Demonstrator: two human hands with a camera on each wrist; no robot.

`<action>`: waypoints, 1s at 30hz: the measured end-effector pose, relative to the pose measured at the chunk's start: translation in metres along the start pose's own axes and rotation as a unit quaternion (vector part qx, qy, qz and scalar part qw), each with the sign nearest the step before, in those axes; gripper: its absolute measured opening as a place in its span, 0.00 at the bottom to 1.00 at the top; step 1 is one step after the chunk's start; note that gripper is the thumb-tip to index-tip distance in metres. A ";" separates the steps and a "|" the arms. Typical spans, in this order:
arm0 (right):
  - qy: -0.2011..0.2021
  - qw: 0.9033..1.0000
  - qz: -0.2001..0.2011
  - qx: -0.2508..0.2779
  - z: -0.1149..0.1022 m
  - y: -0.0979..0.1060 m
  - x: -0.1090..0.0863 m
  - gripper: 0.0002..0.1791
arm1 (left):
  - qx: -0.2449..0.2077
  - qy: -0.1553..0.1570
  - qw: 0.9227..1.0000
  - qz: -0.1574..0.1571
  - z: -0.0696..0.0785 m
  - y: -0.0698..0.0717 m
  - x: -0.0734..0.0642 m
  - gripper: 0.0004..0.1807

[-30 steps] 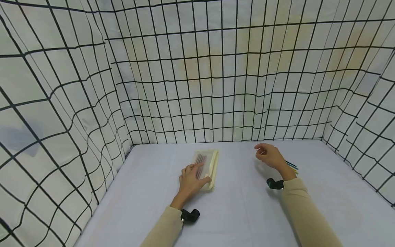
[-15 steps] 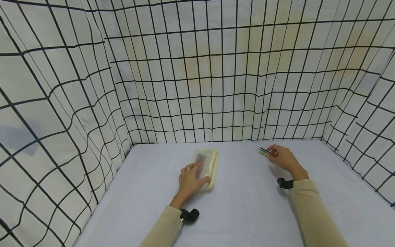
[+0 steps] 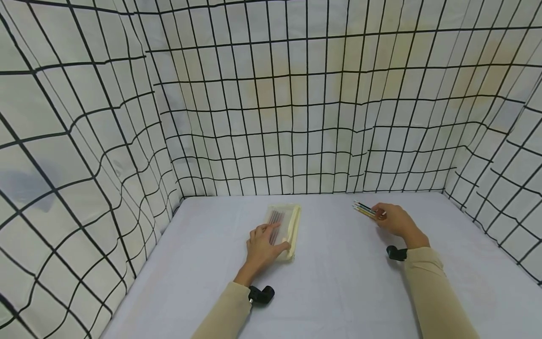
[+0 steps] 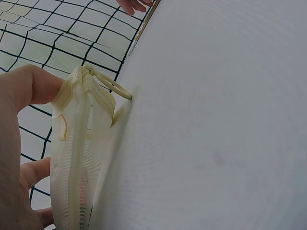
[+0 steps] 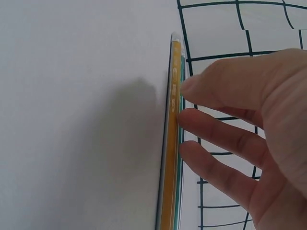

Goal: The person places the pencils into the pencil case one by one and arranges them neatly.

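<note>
A pale yellow mesh zip pouch (image 3: 292, 226) lies flat on the table, with dark thin stripes showing on its face. My left hand (image 3: 260, 247) rests on it with fingers spread. In the left wrist view the zipped edge of the pouch (image 4: 81, 153) and its cord loop (image 4: 115, 87) show. Several pencils (image 3: 363, 209), one of them yellow, lie side by side at the back right. My right hand (image 3: 395, 221) is at their right end. In the right wrist view its thumb and fingertips (image 5: 189, 115) are loosely extended right at the side of the pencils (image 5: 171, 139).
A white-covered table (image 3: 326, 282) spreads beneath both hands. Black netting (image 3: 305, 117) over white sheeting rises along its back and sides. Small black cameras sit at the left wrist (image 3: 261, 295) and at the right wrist (image 3: 397, 253).
My right hand has moved rightward along the pencils, uncovering their left ends and covering their right ends. My left hand and the pouch have stayed in place.
</note>
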State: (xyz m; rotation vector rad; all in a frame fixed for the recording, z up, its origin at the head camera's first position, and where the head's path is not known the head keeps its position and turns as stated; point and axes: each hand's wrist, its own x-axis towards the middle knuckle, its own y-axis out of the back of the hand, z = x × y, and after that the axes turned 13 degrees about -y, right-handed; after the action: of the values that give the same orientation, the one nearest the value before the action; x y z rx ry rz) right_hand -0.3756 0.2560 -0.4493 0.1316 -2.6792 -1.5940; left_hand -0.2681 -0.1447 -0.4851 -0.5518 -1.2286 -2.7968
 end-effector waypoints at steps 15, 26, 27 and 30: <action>-0.018 0.999 0.000 -0.030 0.005 -0.006 0.003 0.18 | 0.002 -0.002 1.000 0.002 0.000 0.000 0.000 0.41; 0.008 0.999 0.008 -0.053 0.007 -0.013 0.005 0.13 | 0.000 0.000 1.000 0.005 0.001 0.000 0.000 0.41; 0.007 0.998 0.008 -0.054 0.007 -0.013 0.005 0.13 | 0.000 0.000 1.000 0.004 0.000 0.000 0.000 0.41; 0.007 0.998 0.006 -0.060 0.005 -0.013 0.005 0.13 | 0.000 0.002 1.000 0.004 0.000 0.000 0.000 0.41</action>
State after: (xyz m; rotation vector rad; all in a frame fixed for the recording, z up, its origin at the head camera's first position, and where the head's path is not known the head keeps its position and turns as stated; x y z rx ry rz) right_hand -0.3798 0.2539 -0.4634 0.1238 -2.5598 -1.7391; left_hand -0.2681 -0.1448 -0.4853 -0.5507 -1.2218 -2.7901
